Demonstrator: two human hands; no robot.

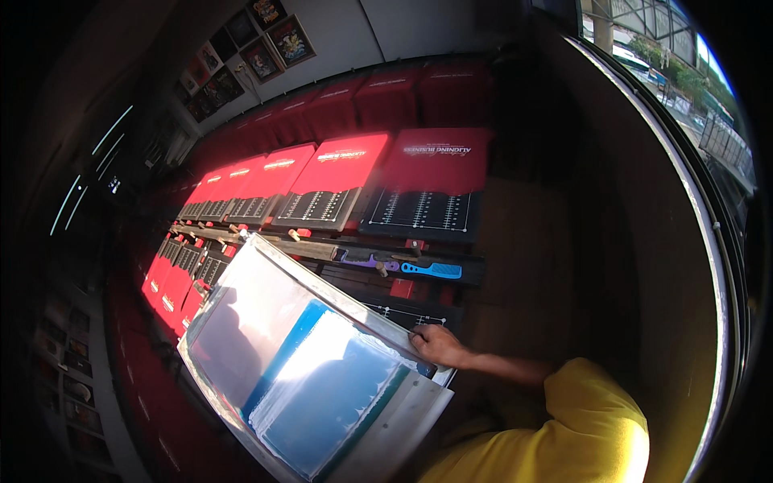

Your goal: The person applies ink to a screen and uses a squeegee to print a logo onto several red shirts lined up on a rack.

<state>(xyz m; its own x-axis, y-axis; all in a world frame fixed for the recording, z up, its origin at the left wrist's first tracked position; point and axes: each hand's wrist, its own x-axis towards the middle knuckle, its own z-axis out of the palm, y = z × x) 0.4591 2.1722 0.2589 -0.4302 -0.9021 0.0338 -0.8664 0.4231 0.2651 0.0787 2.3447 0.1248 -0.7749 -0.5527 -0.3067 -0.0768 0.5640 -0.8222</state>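
My right hand [440, 346] is closed over the right edge of a screen printing frame [326, 291], with my yellow-sleeved arm reaching in from the lower right. The frame is tilted across the lower middle of the view. Its mesh has a pale area on the left and a blue coated area [302, 326] with whitish smears, and light glares off it. My left hand does not show. Just beyond the frame, a blue comb [432, 270] and a purple comb-like tool [369, 262] lie on a rail [314, 248].
Red printed shirts [338, 161] lie on dark boards [423, 216] with white ruled markings, in a row past the rail. More red shirts [386, 92] stand in a row behind. Framed pictures [290, 40] hang on the far wall. A window [684, 72] opens at the upper right.
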